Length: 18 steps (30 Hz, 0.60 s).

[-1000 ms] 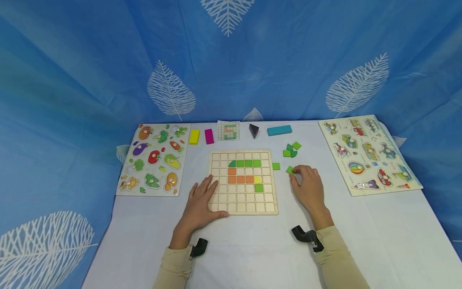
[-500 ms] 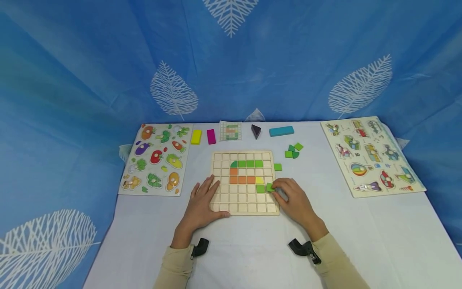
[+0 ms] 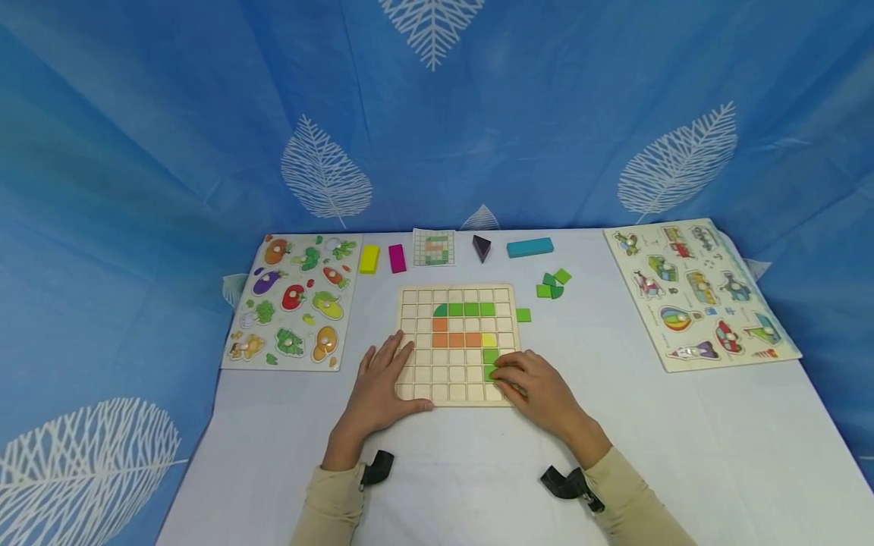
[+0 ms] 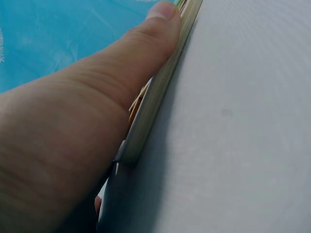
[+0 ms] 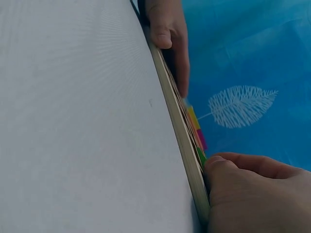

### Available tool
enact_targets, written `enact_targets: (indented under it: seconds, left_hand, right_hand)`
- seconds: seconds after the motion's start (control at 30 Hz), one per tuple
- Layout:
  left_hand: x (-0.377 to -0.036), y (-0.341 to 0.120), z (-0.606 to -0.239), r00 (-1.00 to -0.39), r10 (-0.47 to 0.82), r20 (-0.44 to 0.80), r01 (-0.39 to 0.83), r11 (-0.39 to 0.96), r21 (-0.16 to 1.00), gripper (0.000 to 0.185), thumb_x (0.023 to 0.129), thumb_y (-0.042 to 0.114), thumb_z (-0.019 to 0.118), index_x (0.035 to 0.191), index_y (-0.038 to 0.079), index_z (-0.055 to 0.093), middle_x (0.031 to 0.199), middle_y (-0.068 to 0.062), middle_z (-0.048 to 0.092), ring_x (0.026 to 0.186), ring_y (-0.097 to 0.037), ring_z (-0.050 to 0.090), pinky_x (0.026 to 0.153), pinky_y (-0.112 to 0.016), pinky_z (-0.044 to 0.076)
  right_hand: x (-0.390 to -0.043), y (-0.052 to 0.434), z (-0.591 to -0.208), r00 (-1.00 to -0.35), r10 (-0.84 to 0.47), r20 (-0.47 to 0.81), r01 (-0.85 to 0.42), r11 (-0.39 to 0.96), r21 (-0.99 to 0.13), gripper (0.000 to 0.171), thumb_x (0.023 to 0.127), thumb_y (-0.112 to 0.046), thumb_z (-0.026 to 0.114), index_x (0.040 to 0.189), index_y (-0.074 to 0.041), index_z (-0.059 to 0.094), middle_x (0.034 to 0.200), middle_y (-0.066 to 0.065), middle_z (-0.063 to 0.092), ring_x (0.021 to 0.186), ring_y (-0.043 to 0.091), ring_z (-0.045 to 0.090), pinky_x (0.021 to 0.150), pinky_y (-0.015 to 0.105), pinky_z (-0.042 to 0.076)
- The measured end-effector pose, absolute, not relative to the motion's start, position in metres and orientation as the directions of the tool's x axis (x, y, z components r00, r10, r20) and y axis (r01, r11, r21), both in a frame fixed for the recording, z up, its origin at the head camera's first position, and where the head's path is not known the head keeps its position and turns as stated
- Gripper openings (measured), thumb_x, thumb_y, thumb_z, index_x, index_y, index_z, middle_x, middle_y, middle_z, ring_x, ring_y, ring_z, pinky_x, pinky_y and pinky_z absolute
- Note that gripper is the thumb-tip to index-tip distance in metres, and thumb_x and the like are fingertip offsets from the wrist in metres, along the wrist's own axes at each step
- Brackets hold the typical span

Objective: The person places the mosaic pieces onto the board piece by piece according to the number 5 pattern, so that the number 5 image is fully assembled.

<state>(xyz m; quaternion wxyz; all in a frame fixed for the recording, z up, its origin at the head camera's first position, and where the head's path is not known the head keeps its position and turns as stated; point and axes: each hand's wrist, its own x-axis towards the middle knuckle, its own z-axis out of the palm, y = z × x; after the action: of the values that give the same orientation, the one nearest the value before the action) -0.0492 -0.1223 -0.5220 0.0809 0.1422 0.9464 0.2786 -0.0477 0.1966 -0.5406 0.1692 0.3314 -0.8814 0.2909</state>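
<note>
A wooden grid board (image 3: 457, 392) lies on the white table, with a row of green tiles, orange tiles, a yellow tile (image 3: 488, 340) and a green square tile (image 3: 490, 355) set in its cells. Spread fingers of my left hand (image 3: 375, 394) rest on the board's left side, its thumb along the front edge. Over the lower right of the grid, my right hand (image 3: 542, 394) pinches another green square tile (image 3: 488, 374), just below the placed green one. Fingertips partly cover it; in the right wrist view this tile (image 5: 200, 156) shows tilted at thumb and forefinger.
Right of the board lie a loose green square (image 3: 523, 315) and a small cluster of green pieces (image 3: 544, 290). Behind stand a pattern card (image 3: 433, 248) and yellow, magenta, black and teal blocks (image 3: 529, 248). Picture puzzles flank both sides: vegetables (image 3: 344, 334) left, vehicles (image 3: 649, 303) right.
My right hand has picked up a green square tile from right of the board and carried it left and toward me onto the grid. My left hand has stayed put.
</note>
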Motion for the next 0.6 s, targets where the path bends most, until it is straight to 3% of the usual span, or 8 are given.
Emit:
enact_targets:
  seconds: [0.3, 0.6]
  left_hand:
    - [-0.0489, -0.1219, -0.5204, -0.946, 0.313, -0.083, 0.217, 0.803, 0.555, 0.115, 0.069, 0.065, 0.084, 0.159, 0.013, 0.036, 0.172, -0.007, 0.021, 0.159, -0.028, 0.019, 0.129, -0.054, 0.007]
    - [-0.0491, -0.1219, -0.5197, -0.946, 0.312, -0.084, 0.218, 0.810, 0.544, 0.115, 0.069, 0.065, 0.084, 0.160, 0.014, 0.036, 0.172, -0.006, 0.020, 0.159, -0.028, 0.020, 0.129, -0.054, 0.007]
  right_hand:
    - [-0.0477, 0.1967, -0.5430, -0.700, -0.501, 0.509, -0.702, 0.615, -0.360, 0.021, 0.079, -0.017, 0.086, 0.099, -0.017, 0.080, 0.109, 0.000, 0.072, 0.085, 0.015, 0.058, 0.071, 0.030, 0.047]
    - [-0.0490, 0.2007, -0.5409, -0.713, -0.475, 0.515, -0.685, 0.629, -0.369, 0.009, 0.087, -0.027, 0.081, 0.092, -0.019, 0.081, 0.104, -0.002, 0.073, 0.081, 0.014, 0.055, 0.069, 0.028, 0.045]
